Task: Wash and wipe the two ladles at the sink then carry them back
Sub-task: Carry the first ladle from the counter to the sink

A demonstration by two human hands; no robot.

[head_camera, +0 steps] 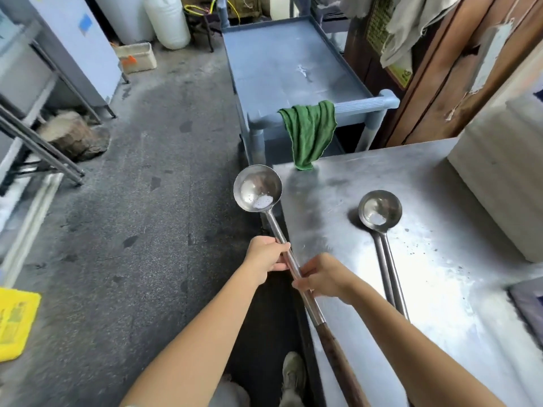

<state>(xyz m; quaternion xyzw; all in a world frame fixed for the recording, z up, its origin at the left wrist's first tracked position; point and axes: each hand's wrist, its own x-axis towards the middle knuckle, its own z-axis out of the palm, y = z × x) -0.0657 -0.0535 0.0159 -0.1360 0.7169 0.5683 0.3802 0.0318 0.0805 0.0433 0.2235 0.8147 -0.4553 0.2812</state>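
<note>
One pale shoe (pixel 293 374) is seen at the lower edge, on the dark floor beside the steel table (pixel 440 289). Two ladles are counted. The first ladle (pixel 316 309) is held in the air by both hands along the table's left edge. The fingers of the left hand (pixel 266 257) are curled round the metal shaft. Just below it, the fingers of the right hand (pixel 320 279) are closed together on the same shaft. A dark wooden grip is fitted to the near end. The bowl is turned upward past the table's corner, and a pale patch is seen inside it.

The second ladle (pixel 386 259) is laid flat on the table, well apart from both hands, with its bowl upward and away from the person. A pale patch is seen in this bowl too.

One white block (pixel 499 183) is set on the table's right side. One green cloth (pixel 310 130) is draped over the handle bar of one grey-blue plastic cart (pixel 288 63), and its lower end hangs at the table's far corner.

On the floor at the left, one yellow object (pixel 14 321) carries printing that cannot be read. A yellow label (pixel 404 74) by the wooden boards on the right is likewise illegible. Farther off, one tree stump (pixel 73 139), one cream basket (pixel 138 57) and two white drums (pixel 167 19) are seen.
</note>
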